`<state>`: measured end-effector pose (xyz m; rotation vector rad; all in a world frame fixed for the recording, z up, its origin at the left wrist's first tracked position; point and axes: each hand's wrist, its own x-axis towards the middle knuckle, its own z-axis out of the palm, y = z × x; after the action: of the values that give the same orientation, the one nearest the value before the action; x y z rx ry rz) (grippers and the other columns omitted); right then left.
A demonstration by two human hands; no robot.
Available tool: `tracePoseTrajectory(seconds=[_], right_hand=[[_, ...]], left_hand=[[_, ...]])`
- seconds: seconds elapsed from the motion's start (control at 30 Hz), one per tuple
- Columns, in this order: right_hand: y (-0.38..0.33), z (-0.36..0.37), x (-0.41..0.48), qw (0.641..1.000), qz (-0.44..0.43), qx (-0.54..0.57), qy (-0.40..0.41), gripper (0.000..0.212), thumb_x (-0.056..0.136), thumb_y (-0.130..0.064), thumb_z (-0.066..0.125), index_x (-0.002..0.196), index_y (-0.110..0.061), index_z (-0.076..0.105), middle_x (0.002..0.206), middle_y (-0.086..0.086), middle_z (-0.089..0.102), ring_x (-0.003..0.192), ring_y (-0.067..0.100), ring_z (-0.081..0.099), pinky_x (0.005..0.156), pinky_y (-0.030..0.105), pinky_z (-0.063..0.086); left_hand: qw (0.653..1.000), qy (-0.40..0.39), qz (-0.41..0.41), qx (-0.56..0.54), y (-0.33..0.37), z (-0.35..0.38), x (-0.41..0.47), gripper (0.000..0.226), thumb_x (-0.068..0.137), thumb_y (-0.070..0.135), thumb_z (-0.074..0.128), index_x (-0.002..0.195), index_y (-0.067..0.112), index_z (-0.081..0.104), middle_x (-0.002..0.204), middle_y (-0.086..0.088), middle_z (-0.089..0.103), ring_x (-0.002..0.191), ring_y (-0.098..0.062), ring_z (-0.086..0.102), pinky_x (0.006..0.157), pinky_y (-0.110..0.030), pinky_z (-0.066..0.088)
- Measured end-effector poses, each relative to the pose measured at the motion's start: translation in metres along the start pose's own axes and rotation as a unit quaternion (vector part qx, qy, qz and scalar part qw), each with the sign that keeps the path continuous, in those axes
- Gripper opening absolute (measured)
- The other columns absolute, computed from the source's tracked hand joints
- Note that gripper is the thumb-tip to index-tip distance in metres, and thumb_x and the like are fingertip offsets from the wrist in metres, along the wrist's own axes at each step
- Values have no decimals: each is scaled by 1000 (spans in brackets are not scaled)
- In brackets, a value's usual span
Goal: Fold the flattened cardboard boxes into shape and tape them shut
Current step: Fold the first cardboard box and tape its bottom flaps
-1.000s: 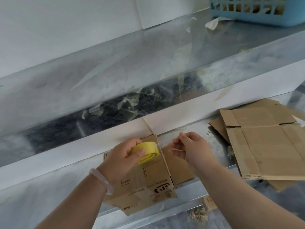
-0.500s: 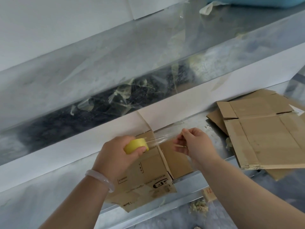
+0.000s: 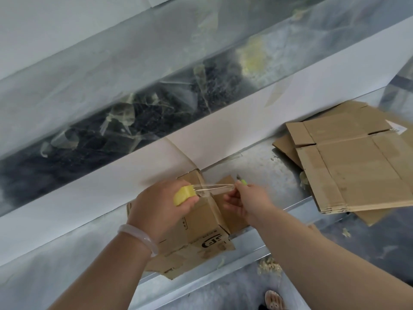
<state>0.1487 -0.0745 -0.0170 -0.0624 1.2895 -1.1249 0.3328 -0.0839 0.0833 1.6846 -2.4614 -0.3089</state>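
A small folded cardboard box (image 3: 201,222) with black print stands on the metal bench in front of me. My left hand (image 3: 156,209) grips a yellow roll of clear tape (image 3: 184,194) just above the box. A strip of clear tape (image 3: 214,188) stretches rightward from the roll. My right hand (image 3: 245,201) pinches the strip's free end and also holds a small green-handled cutter (image 3: 242,180), whose tip pokes out above the fingers. A stack of flattened cardboard boxes (image 3: 357,164) lies to the right on the bench.
The metal bench (image 3: 257,159) has a front edge (image 3: 279,211) close to my arms. Behind it runs a white board (image 3: 111,186) and a clear panel with tape scraps (image 3: 125,121). Cardboard crumbs (image 3: 269,268) lie on the floor below, beside a sandalled foot (image 3: 273,300).
The tape strip has been pulled out longer between my hands. The roll has tipped edge-on, and both hands have dropped lower over the box. The view has tilted downward.
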Motion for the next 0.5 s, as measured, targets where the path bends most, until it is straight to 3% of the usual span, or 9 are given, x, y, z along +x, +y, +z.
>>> tracePoseTrajectory(seconds=[0.13,0.23,0.33,0.5], right_hand=[[6,10,6,997,15,-79,12,33,104,-24,46,82,-2,57,69,12,62,57,22,62,54,35,60],[16,16,17,981,-23,-191,37,31,103,-28,48,86,-4,59,72,12,67,63,28,63,72,47,61],[26,18,20,931,-94,-346,59,26,100,-36,49,94,-11,56,90,8,69,83,28,65,77,41,55],[35,18,15,846,-168,-505,36,25,101,-35,45,100,-11,52,87,5,57,80,24,53,67,31,39]], left_hand=[[1000,-13,-4,-5,-3,0,3,32,85,53,61,114,38,62,91,22,55,83,0,51,65,-14,36],[1000,-16,-13,-7,-4,2,5,34,84,54,61,115,40,62,90,24,53,84,0,50,67,-16,37],[1000,-15,-21,-14,-5,3,4,35,83,54,62,114,39,62,90,24,52,85,-2,51,69,-19,37],[999,-11,-27,-15,-7,7,4,37,81,57,62,113,39,63,95,20,58,86,-6,53,71,-24,39]])
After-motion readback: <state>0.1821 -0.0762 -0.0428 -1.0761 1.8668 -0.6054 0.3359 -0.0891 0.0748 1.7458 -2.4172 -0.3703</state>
